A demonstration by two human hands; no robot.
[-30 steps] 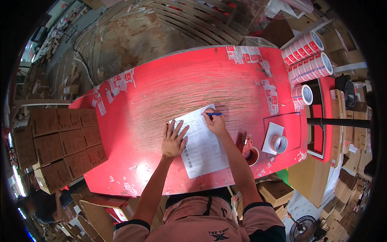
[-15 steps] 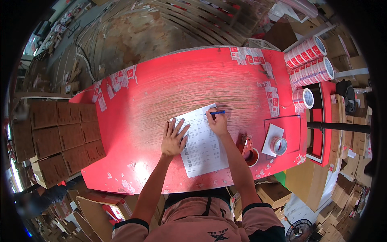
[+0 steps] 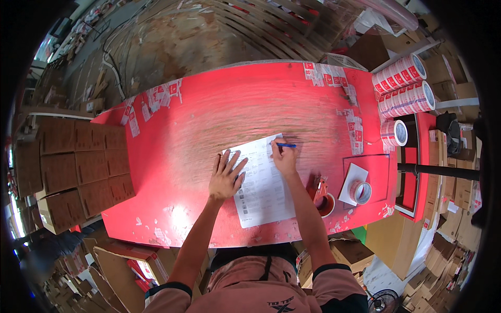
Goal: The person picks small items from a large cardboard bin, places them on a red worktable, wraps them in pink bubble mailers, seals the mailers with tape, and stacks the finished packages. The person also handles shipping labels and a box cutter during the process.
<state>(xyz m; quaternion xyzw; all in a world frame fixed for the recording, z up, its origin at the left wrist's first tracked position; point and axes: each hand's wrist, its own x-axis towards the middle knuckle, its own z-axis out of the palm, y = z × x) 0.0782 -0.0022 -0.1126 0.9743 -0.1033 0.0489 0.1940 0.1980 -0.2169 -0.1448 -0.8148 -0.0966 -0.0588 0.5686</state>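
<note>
Pen [image 3: 289, 145] pinched in right fingers [image 3: 275, 150], seemingly touching paper [image 3: 265, 193]; left fingers [image 3: 232, 161] spread over its left edge.

The tabletop [image 3: 156, 182] is red with dark streaks, the printed sheet [image 3: 265, 195] white with black text, the pen [image 3: 288, 145] blue, the tape rolls [image 3: 404, 100] patterned red and white, the cartons [image 3: 93, 167] brown.

A dusty-pink shirt [image 3: 229, 297] is worn. Its sleeves [image 3: 336, 283] are edged with dark bands [image 3: 332, 267]. Black print [image 3: 282, 308] is seen on the shirt's front.
</note>
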